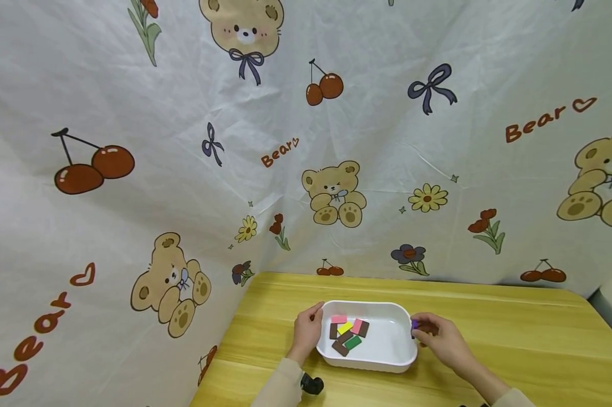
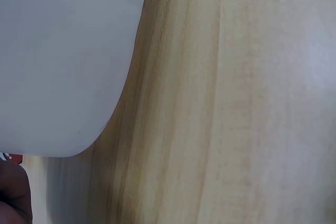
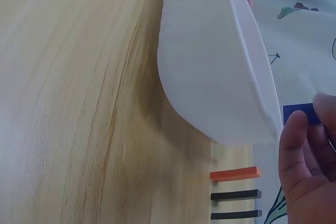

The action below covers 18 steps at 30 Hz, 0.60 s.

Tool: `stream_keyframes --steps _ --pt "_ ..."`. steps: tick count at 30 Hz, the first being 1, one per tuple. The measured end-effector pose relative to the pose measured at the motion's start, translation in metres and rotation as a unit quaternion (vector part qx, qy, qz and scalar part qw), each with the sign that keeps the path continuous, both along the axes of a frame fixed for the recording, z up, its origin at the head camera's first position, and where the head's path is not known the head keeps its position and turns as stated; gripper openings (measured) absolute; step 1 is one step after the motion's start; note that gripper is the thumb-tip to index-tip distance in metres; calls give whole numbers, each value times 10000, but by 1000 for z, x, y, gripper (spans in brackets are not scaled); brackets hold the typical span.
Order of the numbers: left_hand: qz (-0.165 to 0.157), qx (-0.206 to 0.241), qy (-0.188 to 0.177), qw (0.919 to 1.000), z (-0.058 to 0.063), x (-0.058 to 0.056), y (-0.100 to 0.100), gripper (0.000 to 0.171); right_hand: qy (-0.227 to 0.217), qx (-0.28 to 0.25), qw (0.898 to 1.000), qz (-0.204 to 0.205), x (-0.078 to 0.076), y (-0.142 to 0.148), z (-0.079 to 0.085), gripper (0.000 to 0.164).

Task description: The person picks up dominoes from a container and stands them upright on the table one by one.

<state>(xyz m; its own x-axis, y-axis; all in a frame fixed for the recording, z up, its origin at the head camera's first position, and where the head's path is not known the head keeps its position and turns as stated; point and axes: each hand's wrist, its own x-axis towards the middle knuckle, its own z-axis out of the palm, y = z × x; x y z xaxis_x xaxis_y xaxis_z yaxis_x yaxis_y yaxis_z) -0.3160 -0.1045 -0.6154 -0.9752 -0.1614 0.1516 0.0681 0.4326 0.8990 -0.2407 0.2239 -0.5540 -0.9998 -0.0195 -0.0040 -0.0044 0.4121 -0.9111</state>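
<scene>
A purple block [image 3: 294,108] is pinched between the thumb and fingers of the right hand [image 1: 440,339] at the right-hand rim of a white tray [image 1: 389,339], which is set on a wood-grain table [image 1: 520,333]. The tray's opposite wall appears to be gripped by the left hand [image 1: 306,329], its fingers curled at the rim, though how firmly they are pressed cannot be told. Toward the left of the tray, a loose cluster is formed by pink blocks [image 1: 339,319], a yellow block [image 1: 344,328], a green block [image 1: 353,342] and brown blocks [image 1: 340,347], with the right part of the floor left bare. In the right wrist view, an orange block [image 3: 234,174] and two dark blocks [image 3: 236,195] are seen on the table beyond the tray. For a clean placement, it is judged, the purple block should be lifted over the rim so that neither it nor the knuckles are caught, then lowered onto the bare floor and let go only once it is supported. A drop from height would risk a bounce into the cluster. The tray is best steadied by light pressure from the left, since a hard pull could see it tipped.
</scene>
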Motion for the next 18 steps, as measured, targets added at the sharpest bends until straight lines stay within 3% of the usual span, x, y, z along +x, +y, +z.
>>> stream_keyframes --steps 10,18 --pt "-4 -29 69 10000 4 1 1 27 7 51 10000 -15 7 20 -8 32" --pt "12 -65 -67 10000 6 4 1 28 -95 245 9996 -48 10 31 -24 33"
